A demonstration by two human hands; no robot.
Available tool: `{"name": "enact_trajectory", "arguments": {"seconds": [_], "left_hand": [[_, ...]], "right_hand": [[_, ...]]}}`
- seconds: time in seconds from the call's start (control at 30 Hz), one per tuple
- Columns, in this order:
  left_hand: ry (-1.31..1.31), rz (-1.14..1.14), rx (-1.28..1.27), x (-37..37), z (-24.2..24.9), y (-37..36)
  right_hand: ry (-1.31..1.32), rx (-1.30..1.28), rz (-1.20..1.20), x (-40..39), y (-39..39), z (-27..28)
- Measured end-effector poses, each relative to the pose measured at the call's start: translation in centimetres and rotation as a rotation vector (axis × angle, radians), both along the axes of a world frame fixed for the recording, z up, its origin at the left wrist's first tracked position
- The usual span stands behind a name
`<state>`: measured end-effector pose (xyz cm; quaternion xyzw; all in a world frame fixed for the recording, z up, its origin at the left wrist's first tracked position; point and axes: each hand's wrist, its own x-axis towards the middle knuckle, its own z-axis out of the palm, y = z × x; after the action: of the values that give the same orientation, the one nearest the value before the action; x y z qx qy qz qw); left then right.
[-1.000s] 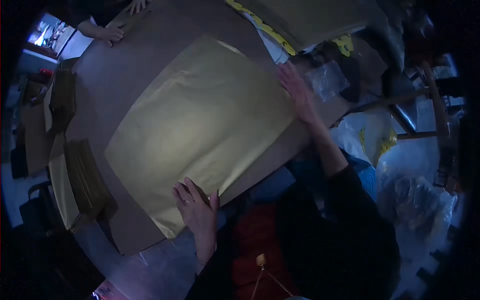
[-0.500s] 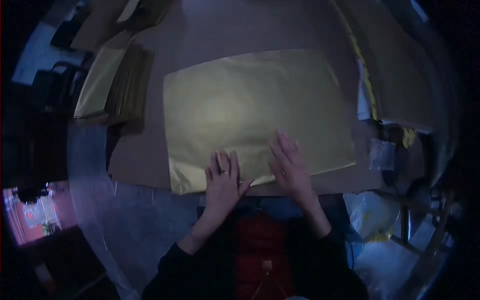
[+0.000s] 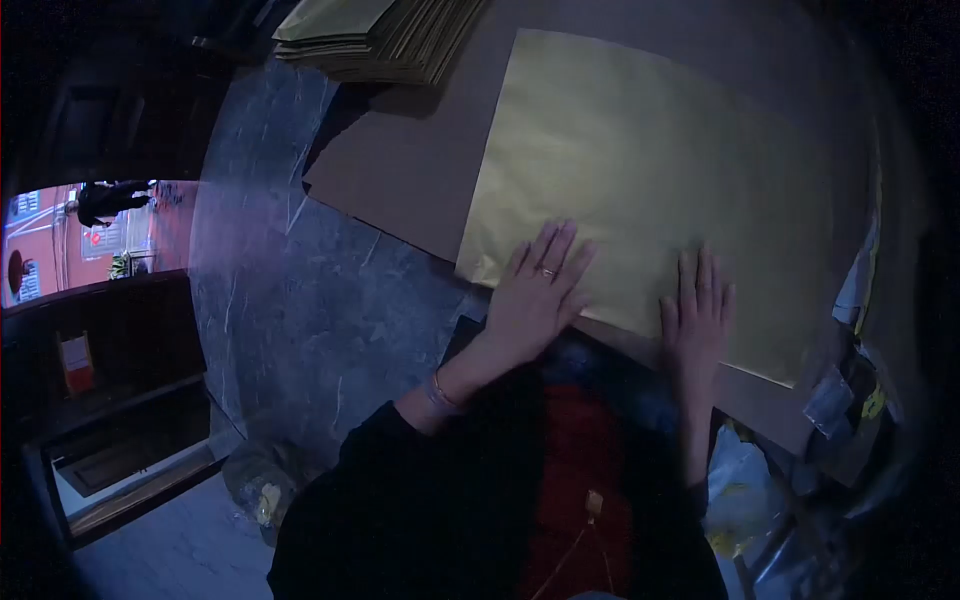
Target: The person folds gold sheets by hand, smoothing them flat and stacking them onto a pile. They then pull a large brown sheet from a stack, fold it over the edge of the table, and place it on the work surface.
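Note:
A large sheet of gold-coloured paper (image 3: 640, 170) lies flat on a brown cardboard-like surface (image 3: 400, 185), its near edge towards me. My left hand (image 3: 540, 290) rests flat on the near left part of the sheet, fingers stretched out, a ring on one finger. Nothing is held in it. Further right, my right hand (image 3: 698, 310) lies over the near edge with its fingers extended, also holding nothing. Small creases show in the paper near my left fingertips.
A stack of folded gold-coloured paper (image 3: 390, 40) sits at the far left. A small clear packet (image 3: 829, 400) lies at the right edge. Plastic bags (image 3: 745, 490) are below right. At the left, a doorway (image 3: 110, 235) shows a person outside.
The view has swung left, so the sheet and stack appear further right and turned. Both hands stay on the sheet; its near left corner looks flatter than before.

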<state>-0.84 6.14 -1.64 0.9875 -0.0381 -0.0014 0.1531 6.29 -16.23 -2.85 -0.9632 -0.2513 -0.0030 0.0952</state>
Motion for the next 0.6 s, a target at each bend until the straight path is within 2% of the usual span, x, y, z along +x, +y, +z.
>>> {"name": "enact_trajectory", "arguments": {"seconds": [0.37, 0.6], "left_hand": [[0.045, 0.078, 0.123, -1.6, 1.2, 5.3], [0.050, 0.032, 0.182, -2.0, 0.9, 6.8]], "right_hand": [[0.009, 0.021, 0.004, 0.0, -0.1, 0.1], [-0.034, -0.122, -0.012, -1.8, 2.0, 0.6]]}}
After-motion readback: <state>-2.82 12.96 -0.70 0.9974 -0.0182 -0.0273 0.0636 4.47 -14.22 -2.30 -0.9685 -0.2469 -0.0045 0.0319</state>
